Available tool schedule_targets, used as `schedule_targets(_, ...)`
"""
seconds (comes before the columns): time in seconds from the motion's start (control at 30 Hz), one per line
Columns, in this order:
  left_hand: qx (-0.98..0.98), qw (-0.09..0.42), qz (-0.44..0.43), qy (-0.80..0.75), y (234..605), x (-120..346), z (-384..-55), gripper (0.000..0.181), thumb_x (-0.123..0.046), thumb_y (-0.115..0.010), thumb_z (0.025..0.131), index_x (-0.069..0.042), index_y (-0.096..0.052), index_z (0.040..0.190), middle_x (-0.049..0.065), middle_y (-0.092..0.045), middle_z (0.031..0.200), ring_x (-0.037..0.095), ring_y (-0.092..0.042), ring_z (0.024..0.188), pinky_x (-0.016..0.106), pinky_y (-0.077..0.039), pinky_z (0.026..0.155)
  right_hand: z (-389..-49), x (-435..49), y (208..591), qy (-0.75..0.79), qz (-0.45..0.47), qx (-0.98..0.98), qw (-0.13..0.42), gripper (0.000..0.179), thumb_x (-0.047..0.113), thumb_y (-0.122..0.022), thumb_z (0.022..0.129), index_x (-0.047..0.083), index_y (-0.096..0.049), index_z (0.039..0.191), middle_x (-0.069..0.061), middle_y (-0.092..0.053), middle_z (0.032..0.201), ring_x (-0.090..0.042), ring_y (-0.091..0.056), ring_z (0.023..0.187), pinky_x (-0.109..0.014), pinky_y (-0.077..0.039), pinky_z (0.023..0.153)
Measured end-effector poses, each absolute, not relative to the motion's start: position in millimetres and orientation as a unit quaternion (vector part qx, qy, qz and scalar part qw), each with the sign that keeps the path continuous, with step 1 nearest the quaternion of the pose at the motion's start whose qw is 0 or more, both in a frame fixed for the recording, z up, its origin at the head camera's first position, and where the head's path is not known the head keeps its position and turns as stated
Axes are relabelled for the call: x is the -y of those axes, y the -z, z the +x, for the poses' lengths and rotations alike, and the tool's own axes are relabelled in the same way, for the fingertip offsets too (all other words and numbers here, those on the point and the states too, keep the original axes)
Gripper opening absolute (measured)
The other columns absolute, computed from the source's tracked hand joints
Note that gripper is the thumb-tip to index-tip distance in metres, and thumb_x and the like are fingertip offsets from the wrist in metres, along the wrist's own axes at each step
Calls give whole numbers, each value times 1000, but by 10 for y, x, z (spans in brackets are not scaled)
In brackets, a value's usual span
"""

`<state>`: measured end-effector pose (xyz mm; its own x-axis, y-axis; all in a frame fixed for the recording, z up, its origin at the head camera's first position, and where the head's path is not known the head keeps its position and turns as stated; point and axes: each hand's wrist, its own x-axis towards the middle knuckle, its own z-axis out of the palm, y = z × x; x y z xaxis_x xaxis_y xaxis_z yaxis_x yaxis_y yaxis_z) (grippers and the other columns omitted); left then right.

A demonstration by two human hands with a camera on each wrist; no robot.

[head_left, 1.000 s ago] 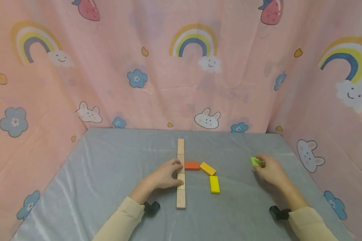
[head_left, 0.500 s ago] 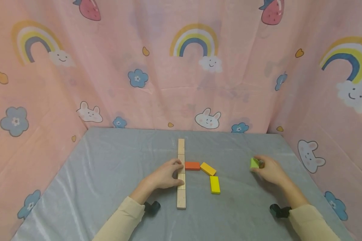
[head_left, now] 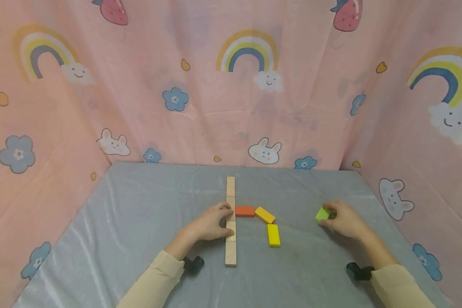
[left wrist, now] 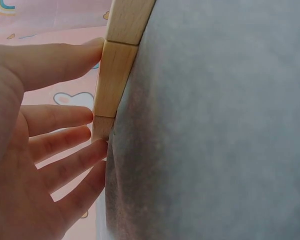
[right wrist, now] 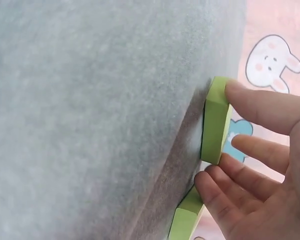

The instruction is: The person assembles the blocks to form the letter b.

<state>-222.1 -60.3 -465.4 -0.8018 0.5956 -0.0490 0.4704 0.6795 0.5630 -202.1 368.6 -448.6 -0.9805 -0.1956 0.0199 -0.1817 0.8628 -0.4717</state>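
Note:
My left hand (head_left: 209, 223) rests its fingertips and thumb on a straight row of plain wooden blocks (head_left: 231, 253). Up close in the left wrist view, the thumb and spread fingers touch the edge of those wooden blocks (left wrist: 112, 80). At the right of the table, my right hand (head_left: 346, 219) pinches a light green block (head_left: 322, 213) between thumb and fingers. The right wrist view has this green block (right wrist: 216, 122) tilted at the cloth, with a second green block (right wrist: 185, 220) beside the other fingertips. In the head view I cannot make out that second one.
A red-orange block (head_left: 245, 211) touches the row's right side. An orange block (head_left: 265, 215) lies slanted after it, and a yellow block (head_left: 273, 235) below that. Grey cloth (head_left: 300, 273) covers the table; a pink patterned curtain (head_left: 204, 132) hangs around it.
The green block in my right hand has turned and shifted slightly left and toward me. My left hand and the other blocks stay where they were.

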Motion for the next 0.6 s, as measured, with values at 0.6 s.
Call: schedule_targets(0.6,-909,111,296,-271,4654,607,-2215,62,-32,-79,89,-5,-59,141,3,-47,147,23,-49,131,43,-44,106,-1897,-3544,4480,235,-125,-964,22,70,35,-86,80,-13,-62,125,-26,-61,123,-35,-59,105,-52,-50,87)
